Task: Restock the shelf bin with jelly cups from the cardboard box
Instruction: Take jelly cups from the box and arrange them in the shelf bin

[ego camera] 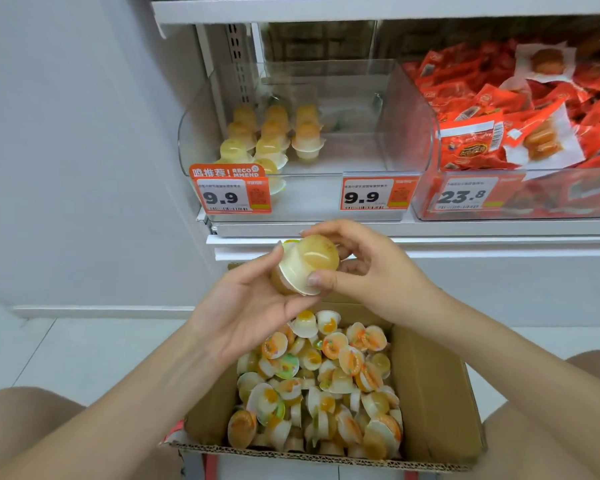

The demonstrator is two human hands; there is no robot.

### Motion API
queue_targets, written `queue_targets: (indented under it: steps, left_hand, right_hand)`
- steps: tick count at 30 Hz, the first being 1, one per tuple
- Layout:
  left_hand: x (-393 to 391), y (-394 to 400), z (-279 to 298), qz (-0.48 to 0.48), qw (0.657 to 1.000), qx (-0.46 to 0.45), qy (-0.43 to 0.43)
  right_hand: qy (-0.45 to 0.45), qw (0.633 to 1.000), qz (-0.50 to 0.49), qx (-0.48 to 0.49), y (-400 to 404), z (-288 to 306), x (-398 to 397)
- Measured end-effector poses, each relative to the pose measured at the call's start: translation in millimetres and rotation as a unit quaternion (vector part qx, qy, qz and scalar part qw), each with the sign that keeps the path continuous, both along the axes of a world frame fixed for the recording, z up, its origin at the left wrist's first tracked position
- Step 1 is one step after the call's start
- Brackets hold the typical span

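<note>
A: What sits closest to the viewer?

B: The person's bare knees at the bottom corners, and between them an open cardboard box (433,393) on the pale tiled floor (84,355). It is heaped with loose jelly cups (319,386), white-rimmed, showing orange and yellow fruit, lying at all angles.

A: And above the box?

B: Both hands meet over its far edge. The left hand (253,306) is turned palm up, fingers loosely spread, with a short stack of jelly cups (305,265) resting against its thumb and fingers. The right hand (361,265) comes in from the right and pinches that same stack, thumb on the near rim and fingers curled over the domed top.

A: How many cups are in the stack?

B: Two at least; I cannot tell whether there are more.

A: What lies beyond?

B: A clear shelf bin (409,116) on the white shelf. Its left part holds stacked rows of yellow and orange cups (274,136); its right part is bare. Two orange price tags (232,192) reading 9.9 hang on its front. To the right, another bin (430,209) is filled with red snack packets (506,109), tagged 23.8.
</note>
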State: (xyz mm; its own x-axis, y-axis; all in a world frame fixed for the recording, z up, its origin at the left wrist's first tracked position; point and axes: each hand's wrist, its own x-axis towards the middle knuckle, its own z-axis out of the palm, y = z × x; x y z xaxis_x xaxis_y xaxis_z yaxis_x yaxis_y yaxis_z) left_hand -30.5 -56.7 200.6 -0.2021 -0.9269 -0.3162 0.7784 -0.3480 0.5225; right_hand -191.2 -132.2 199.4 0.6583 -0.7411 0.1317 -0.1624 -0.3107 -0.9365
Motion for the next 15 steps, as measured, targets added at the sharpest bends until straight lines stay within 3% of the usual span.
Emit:
queue_targets:
  steps: [7, 10, 15]
  left_hand:
    - [-0.5, -6.6, -3.9, 0.011, 0.999, 0.000, 0.035]
    - [-2.6, -7.5, -5.4, 0.005, 1.000, 0.007, 0.023]
    - [-7.3, -4.9, -2.6, -0.011, 1.000, 0.028, -0.009]
  right_hand:
    - [0.028, 0.999, -0.006, -0.044, 4.1, 3.7, -1.3]
    - [0.040, 0.999, 0.022, -0.015, 6.2, 9.1, -3.0]
    - [0.023, 0.999, -0.023, -0.033, 7.5, 7.3, -1.9]
